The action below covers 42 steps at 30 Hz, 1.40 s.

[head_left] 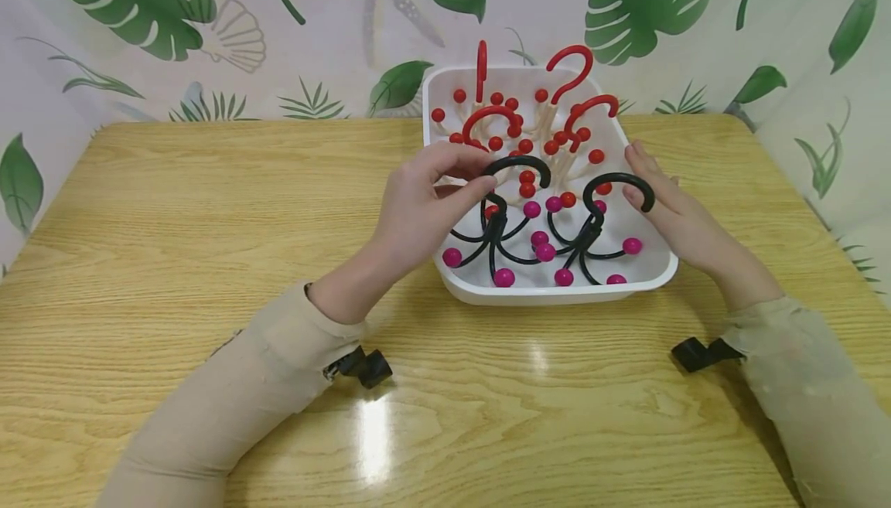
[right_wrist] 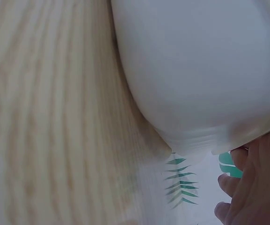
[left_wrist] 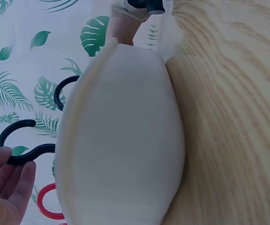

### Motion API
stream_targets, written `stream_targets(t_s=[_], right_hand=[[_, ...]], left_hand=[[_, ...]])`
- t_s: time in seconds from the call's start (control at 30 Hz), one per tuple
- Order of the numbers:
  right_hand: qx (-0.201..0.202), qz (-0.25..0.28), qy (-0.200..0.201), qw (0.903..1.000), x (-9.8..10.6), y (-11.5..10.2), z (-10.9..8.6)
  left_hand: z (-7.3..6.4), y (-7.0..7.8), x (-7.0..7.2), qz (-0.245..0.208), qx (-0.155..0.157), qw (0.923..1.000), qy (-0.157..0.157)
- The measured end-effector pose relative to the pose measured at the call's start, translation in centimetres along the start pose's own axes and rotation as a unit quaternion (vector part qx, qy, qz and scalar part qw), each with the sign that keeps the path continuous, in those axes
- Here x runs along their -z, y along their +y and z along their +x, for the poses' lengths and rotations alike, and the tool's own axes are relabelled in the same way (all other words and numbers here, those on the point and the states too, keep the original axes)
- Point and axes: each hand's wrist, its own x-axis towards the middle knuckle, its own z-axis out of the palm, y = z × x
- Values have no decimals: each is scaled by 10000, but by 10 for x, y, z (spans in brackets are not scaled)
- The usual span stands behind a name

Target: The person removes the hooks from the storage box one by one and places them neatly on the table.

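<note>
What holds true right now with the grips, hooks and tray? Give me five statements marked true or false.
1. The left grip pinches a black hook. True.
2. The right grip lies flat on the table, well away from the tray. False: the right grip is at the right rim of the white tray.
3. The white tray stands on a wooden table. True.
4. The balls nearest the person are yellow. False: those are magenta balls.
5. The red hooks are farther from the person than the black ones. True.

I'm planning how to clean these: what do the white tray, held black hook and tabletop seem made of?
White tray: probably plastic; smooth, satiny, with rounded corners.
Black hook: plastic or coated metal; smooth, slightly shiny surface leaves it open.
Tabletop: wood or laminate; visible grain, glossy enough to reflect light.
</note>
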Motion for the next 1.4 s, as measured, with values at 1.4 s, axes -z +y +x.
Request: stream_targets(t_s=[1.4], right_hand=[[-108, -67, -114, 9999, 1, 0, -2]], left_hand=[[10, 40, 77, -93, -10, 9891, 1467]])
